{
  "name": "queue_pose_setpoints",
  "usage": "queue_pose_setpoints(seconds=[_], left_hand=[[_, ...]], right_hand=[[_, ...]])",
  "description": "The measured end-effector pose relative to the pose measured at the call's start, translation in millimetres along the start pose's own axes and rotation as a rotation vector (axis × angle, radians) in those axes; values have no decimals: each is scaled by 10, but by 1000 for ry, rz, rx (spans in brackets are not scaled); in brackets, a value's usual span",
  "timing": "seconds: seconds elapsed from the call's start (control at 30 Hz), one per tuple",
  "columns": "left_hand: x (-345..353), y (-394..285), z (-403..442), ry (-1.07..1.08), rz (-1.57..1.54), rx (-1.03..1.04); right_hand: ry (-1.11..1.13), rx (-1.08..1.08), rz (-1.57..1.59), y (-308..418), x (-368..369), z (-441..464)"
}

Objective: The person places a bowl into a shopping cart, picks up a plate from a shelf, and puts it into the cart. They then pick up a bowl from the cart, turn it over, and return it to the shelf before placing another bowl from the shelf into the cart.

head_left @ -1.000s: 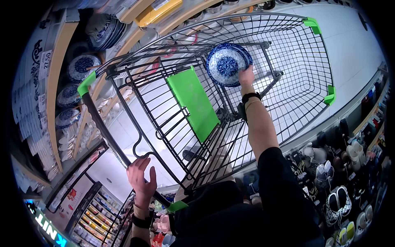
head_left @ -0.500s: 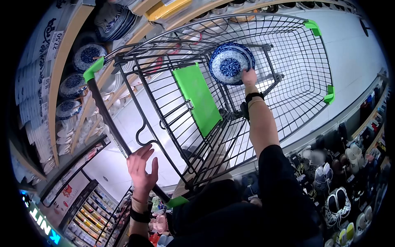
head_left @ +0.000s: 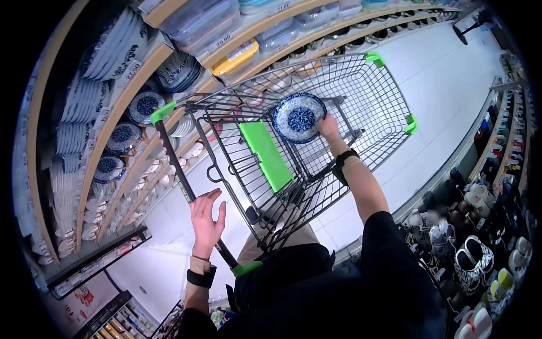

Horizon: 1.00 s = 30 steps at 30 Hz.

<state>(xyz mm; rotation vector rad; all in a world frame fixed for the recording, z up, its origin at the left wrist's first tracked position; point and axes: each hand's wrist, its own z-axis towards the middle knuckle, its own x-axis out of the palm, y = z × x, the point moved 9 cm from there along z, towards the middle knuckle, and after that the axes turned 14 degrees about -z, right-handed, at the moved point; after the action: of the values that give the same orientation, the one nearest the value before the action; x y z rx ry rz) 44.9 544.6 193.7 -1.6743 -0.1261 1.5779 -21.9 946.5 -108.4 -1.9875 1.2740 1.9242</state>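
Inside a wire shopping cart (head_left: pixel 361 96), near its child-seat end, is a blue-and-white patterned plate (head_left: pixel 299 117). My right hand (head_left: pixel 327 127) grips the lower right rim of this plate, with the fingers partly hidden. On the cart's dark handle (head_left: pixel 174 161) rests my left hand (head_left: pixel 206 220), palm down, fingers stretched out and thumb apart rather than wrapped round the bar. A green panel (head_left: pixel 265 156) on the folding seat lies between the two hands.
Shelves at the left carry stacked plates (head_left: pixel 121 138), plastic boxes (head_left: pixel 203 22) and a yellow container (head_left: pixel 236 57). At the right, racks hold shoes and slippers (head_left: pixel 473 257). A white tiled floor (head_left: pixel 435 73) runs beyond the cart.
The view has shifted, so cart and plate appear further left and lower, and more of the shelves shows. My right hand still grips the plate; my left stays at the handle.
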Motion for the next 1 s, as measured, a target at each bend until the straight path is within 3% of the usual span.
queue_pose_setpoints(seconds=[0.23,0.47,0.53,0.63,0.73,0.87,1.0], left_hand=[[-97,1,-132,-80,-51,49],[-283,-238,-104,-149,-280,99],[-342,-403,-6,-146,-507,28],[-164,-460,234,-44,-1210,-224],[-69,-678,330,117,-1567,-438],[-3,-795,268,95,-1735,-604],[-93,-859,255,118,-1708,-441]], right_hand=[[11,-143,131,496,-993,-508],[269,-86,485,919,-1743,-1322],[306,-148,585,1149,-2064,-1606],[396,-229,610,1409,-2399,-1898],[458,-252,699,1635,-2631,-2213],[520,-252,717,1766,-2778,-2455],[462,-293,713,1836,-2961,-2585]])
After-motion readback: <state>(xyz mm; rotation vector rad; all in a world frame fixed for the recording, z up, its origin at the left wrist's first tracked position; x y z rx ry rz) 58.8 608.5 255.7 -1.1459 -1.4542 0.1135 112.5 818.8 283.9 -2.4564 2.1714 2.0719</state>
